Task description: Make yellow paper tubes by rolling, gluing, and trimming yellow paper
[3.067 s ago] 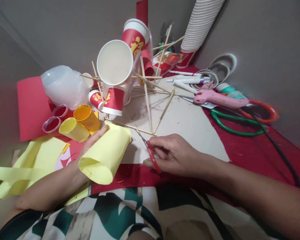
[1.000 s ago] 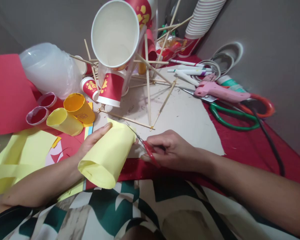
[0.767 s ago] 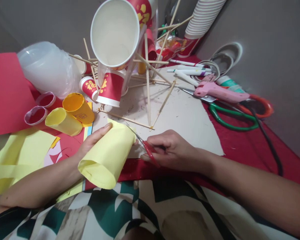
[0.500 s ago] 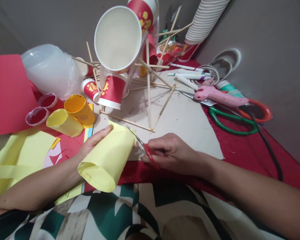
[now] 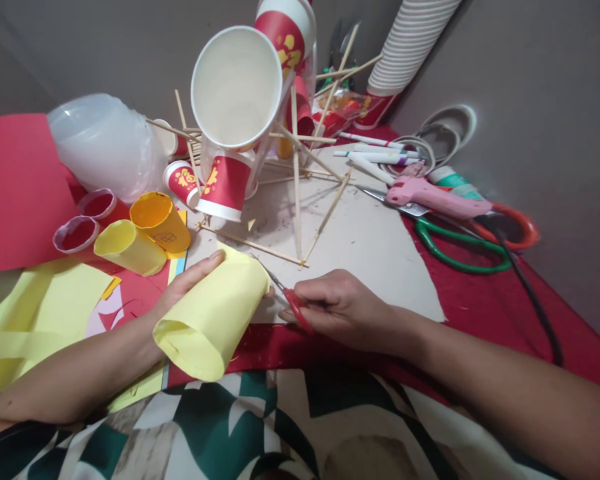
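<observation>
My left hand (image 5: 193, 277) grips a pale yellow paper tube (image 5: 213, 310), its thumb along the far left side and most fingers hidden behind the paper. The tube is tilted, with one open end toward me and a pointed flap at the far end. My right hand (image 5: 335, 307) is closed round the red handles of small scissors (image 5: 293, 303). The scissors' blades reach to the tube's far right edge, partly hidden by the paper. A small yellow scrap (image 5: 251, 225) is beyond the tube, near the wooden sticks.
A wooden stick frame (image 5: 297, 193) with red-and-white paper cups (image 5: 223, 187) stands ahead. At left are coloured paper cups (image 5: 160, 223), yellow sheets (image 5: 45, 297) and a clear plastic bag (image 5: 107, 147). Right lie a pink glue gun (image 5: 437, 197), green-handled scissors (image 5: 460, 250) and a black cord (image 5: 535, 293).
A small yellow scrap now shows beyond the tube. The scissors' blade has slipped partly behind the paper edge. Both hands stay nearly in place; the view has shifted slightly.
</observation>
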The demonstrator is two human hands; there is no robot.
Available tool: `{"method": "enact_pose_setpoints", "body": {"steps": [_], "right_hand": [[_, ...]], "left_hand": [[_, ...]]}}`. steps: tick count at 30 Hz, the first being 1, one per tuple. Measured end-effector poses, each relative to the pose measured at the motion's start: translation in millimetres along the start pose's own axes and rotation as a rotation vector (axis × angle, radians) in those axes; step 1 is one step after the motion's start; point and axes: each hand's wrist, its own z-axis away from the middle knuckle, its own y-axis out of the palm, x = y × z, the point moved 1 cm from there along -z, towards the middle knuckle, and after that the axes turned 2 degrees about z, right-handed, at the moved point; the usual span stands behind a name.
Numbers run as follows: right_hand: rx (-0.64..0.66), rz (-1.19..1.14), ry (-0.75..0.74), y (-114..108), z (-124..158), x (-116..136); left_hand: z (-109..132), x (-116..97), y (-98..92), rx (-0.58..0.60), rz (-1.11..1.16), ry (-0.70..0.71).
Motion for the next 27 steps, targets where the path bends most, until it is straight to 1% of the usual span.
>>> {"method": "enact_pose_setpoints", "body": {"steps": [3,5,7,10,11,13,16,20,23,27], "right_hand": [[-0.041,-0.032,0.014,-2,-1,2],[-0.077,-0.051,0.028,-5,-1,4],[-0.084,-0.068,0.065,-7,-1,5],[-0.016,-0.088,0.133,-11,-2,7],[0.018,-0.093,0.151,-12,-3,8],[0.086,-0.1,0.185,-13,-4,9],[0.151,-0.082,0.23,-13,-4,8],[0.189,-0.028,0.245,-12,-3,5],[0.18,0.016,0.211,-11,-1,4],[0.158,0.073,0.136,-11,-1,5]], "left_hand": [[1,-3,4.9,-0.011,0.191,-0.055],[2,-8,11.2,-0.059,0.195,-0.082],[2,-13,18.2,-0.162,0.132,-0.066],[4,-20,27.5,-0.373,-0.012,0.006],[4,-22,29.8,-0.423,-0.058,0.03],[5,-23,32.9,-0.467,-0.13,0.063],[5,-23,32.8,-0.448,-0.217,0.074],[2,-23,29.0,-0.302,-0.297,0.082],[-1,-23,28.3,-0.232,-0.306,0.078],[-2,-23,31.2,-0.216,-0.332,0.064]]}}
